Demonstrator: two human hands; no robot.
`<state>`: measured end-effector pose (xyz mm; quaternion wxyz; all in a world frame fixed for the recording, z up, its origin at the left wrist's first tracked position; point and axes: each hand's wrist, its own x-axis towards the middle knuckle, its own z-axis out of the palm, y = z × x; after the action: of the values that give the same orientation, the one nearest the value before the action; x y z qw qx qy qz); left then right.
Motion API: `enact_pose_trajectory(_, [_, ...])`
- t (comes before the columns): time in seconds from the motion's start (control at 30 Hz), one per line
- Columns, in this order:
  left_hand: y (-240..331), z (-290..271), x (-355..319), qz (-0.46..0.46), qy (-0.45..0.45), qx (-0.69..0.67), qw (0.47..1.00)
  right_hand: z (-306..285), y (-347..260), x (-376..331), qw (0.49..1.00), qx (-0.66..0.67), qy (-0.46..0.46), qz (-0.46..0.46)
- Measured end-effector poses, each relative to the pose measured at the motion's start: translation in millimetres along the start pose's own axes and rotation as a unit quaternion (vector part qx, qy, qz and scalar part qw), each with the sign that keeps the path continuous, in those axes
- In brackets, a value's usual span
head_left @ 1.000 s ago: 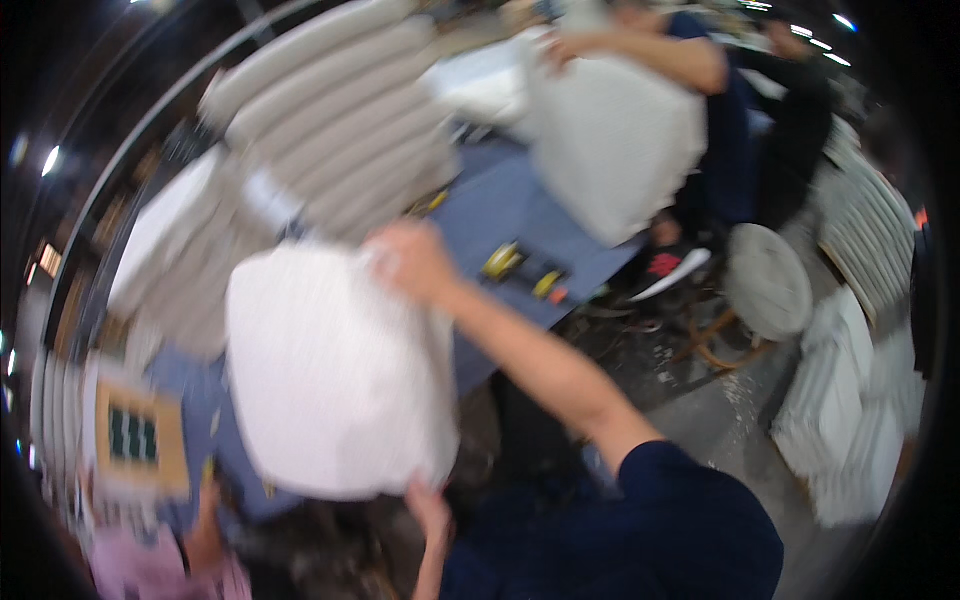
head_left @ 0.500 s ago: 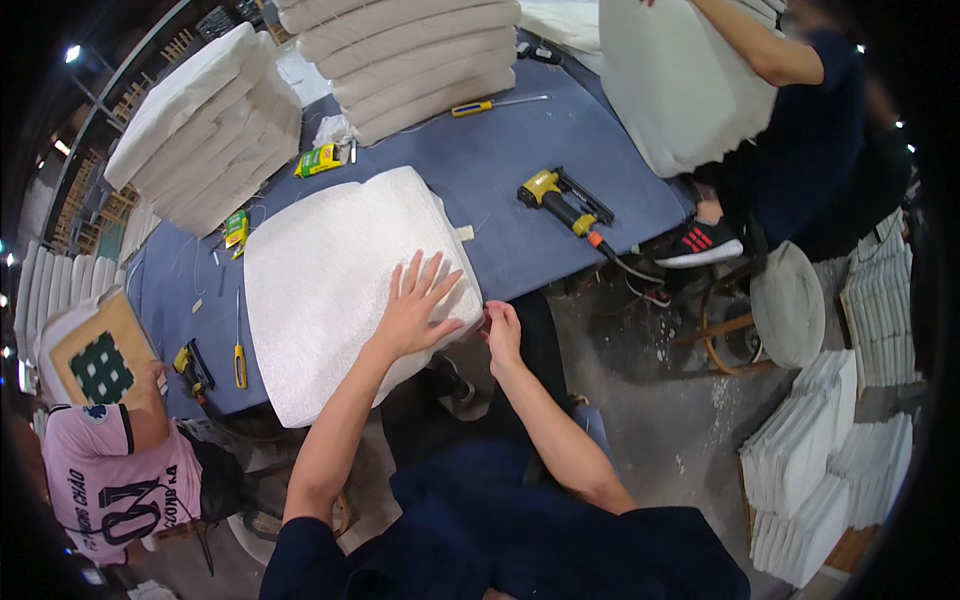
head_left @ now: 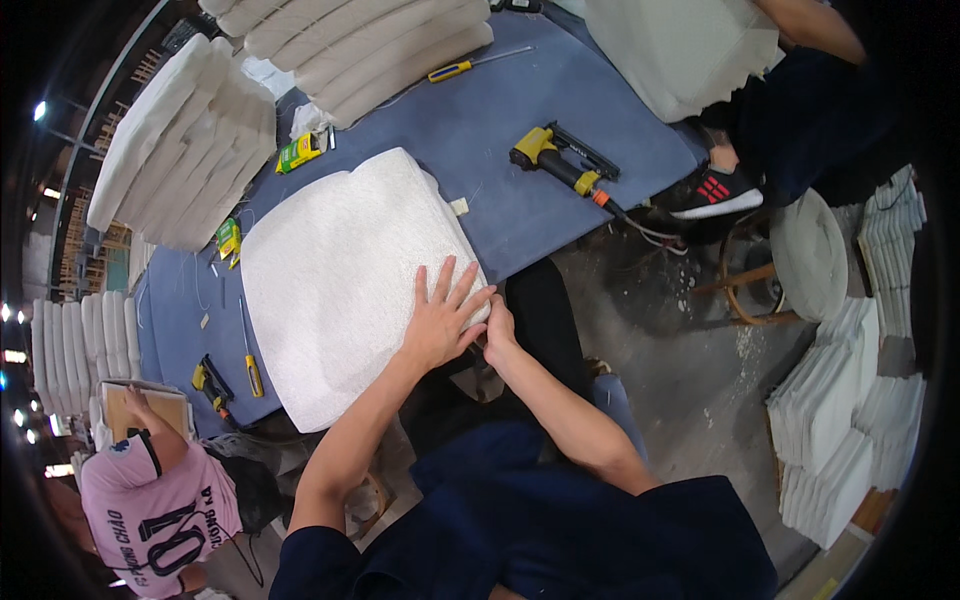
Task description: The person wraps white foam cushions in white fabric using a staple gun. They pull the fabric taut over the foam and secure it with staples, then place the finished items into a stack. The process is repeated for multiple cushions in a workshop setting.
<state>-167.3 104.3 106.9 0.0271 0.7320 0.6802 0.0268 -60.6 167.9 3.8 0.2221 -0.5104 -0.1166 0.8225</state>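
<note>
A white, squarish seat cushion lies on the blue-covered table, its near corner reaching past the table's edge. My left hand rests flat on top near the right corner, fingers spread. Gripping that same corner from its edge is my right hand, with the fingers partly hidden by the cushion and the left hand. A small pale tag sticks out at the cushion's right side. To the right of it, a yellow and black staple gun with a hose lies on the table.
Tall stacks of padded cushions stand at the back and left. Screwdrivers, green-yellow boxes and a second staple gun lie about. One co-worker sits left; another works at right beside a stool.
My left hand has slid right toward the cushion's corner and now almost meets my right hand. The whole view has shifted. The left co-worker's arm now reaches over the framed panel.
</note>
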Motion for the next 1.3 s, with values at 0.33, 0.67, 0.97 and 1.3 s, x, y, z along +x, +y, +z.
enact_pose_trajectory(0.33, [8, 2, 5, -0.009, -0.017, -0.004, 1.000, -5, 3, 8, 0.998, 0.069, -0.003, 0.012])
enact_pose_trajectory(0.67, [8, 16, 11, 0.030, 0.072, -0.024, 0.997, -17, 24, 29, 0.955, 0.206, -0.212, 0.026])
enact_pose_trajectory(0.97, [-3, 6, 17, 0.088, 0.090, -0.149, 0.981, -29, 50, 77, 0.949, 0.201, -0.241, -0.033])
enact_pose_trajectory(1.3, [-23, -129, -18, 0.000, 0.170, -0.063, 0.983, 84, -51, -88, 0.928, 0.158, -0.338, -0.011])
